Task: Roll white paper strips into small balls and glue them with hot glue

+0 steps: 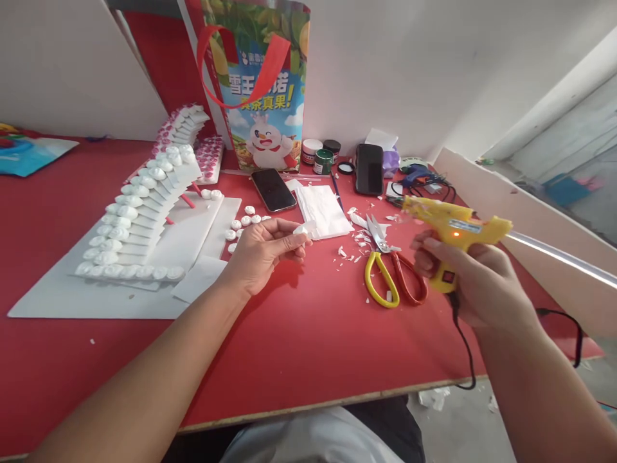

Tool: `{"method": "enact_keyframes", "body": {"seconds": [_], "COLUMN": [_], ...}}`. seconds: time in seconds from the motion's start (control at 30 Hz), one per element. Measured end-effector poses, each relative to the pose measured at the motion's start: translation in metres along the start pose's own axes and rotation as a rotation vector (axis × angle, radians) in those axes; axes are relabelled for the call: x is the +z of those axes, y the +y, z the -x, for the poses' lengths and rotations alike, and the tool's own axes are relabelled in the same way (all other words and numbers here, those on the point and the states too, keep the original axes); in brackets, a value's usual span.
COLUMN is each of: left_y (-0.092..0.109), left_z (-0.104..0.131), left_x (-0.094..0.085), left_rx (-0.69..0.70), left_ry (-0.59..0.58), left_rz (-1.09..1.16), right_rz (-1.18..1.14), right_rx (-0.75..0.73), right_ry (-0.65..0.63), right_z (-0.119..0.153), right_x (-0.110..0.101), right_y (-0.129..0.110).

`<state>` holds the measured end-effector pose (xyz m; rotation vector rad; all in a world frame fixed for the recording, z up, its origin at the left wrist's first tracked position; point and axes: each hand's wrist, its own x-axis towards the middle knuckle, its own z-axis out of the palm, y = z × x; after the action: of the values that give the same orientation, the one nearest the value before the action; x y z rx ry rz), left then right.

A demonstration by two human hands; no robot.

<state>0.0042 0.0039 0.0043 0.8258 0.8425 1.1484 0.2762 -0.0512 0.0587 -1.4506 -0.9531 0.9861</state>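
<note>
My right hand point(475, 283) grips a yellow hot glue gun point(453, 228) by its handle, nozzle pointing left, its orange light on and a clear glue stick jutting out the back. My left hand point(263, 247) pinches a small white foam piece point(301, 229) between fingertips, just above the red table point(299, 347). Between my hands lie scissors point(385, 267) with one yellow and one red handle, among white foam scraps. To the left stands a white foam model point(144, 212) with rows of rounded white pieces, on a white foam sheet point(96, 302).
Loose white round pieces point(243, 222) lie beside the model. Behind sit two phones point(273, 190) point(369, 168), a white tissue point(324, 209), paint jars point(322, 161), a paintbrush, a printed bag with red handles point(263, 83) and tangled cables point(424, 183). A white board point(530, 225) leans at the table's right edge.
</note>
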Motion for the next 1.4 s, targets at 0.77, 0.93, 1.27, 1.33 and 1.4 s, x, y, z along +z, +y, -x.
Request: {"method": "enact_keyframes", "body": {"seconds": [0.77, 0.93, 1.27, 1.33, 1.4], "left_y": [-0.003, -0.003, -0.003, -0.003, -0.003], "left_z": [-0.004, -0.004, -0.003, -0.003, -0.003], "left_x": [-0.006, -0.006, -0.005, -0.005, -0.005], "left_rx": [-0.022, -0.026, -0.039, -0.036, -0.032], "left_ry": [0.108, 0.105, 0.091, 0.093, 0.097], "left_rz": [-0.034, -0.049, -0.08, -0.072, -0.058], "right_rz": [0.421, 0.456, 0.51, 0.507, 0.487], "right_rx": [-0.24, -0.279, -0.324, -0.332, -0.341], "right_ry": [-0.531, -0.497, -0.52, -0.523, -0.52], "right_z": [0.001, -0.002, 0.002, 0.002, 0.001], "right_x": [0.061, 0.061, 0.062, 0.062, 0.062], "right_y": [0.039, 0.042, 0.04, 0.04, 0.04]}}
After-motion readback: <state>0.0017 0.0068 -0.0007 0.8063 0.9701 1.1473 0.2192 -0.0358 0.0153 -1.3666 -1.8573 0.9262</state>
